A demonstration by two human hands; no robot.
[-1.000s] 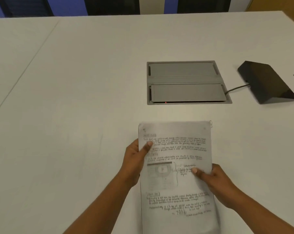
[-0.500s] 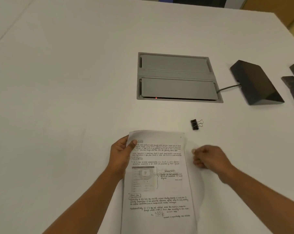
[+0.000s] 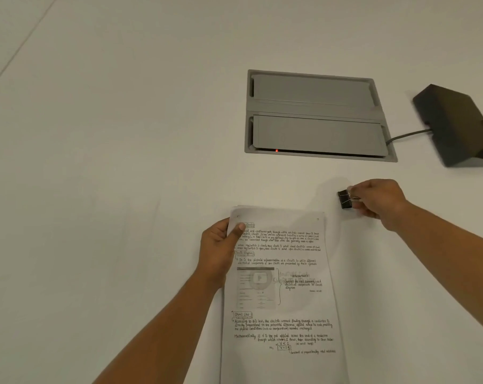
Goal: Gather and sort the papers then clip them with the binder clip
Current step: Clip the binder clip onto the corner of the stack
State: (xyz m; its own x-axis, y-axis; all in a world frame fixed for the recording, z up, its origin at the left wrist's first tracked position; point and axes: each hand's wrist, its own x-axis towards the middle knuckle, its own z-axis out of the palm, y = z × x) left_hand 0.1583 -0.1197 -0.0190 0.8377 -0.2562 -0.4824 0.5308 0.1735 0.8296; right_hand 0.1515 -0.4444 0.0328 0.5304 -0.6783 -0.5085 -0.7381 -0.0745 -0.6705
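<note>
A stack of handwritten papers [image 3: 281, 289] lies on the white table [image 3: 124, 162], its top edge slightly fanned. My left hand [image 3: 221, 250] grips the stack's upper left edge, thumb on top of the page. A small black binder clip [image 3: 344, 199] sits just beyond the stack's upper right corner. My right hand [image 3: 378, 199] pinches the clip's wire handles with thumb and fingers.
A grey recessed cable box [image 3: 315, 117] with two lids and a red light is set into the table behind the papers. A black wedge-shaped device [image 3: 459, 126] with a cable lies at the right edge.
My right hand left the papers, reached right and forward, and took hold of the binder clip. My left hand stayed on the stack. The view tilted downward.
</note>
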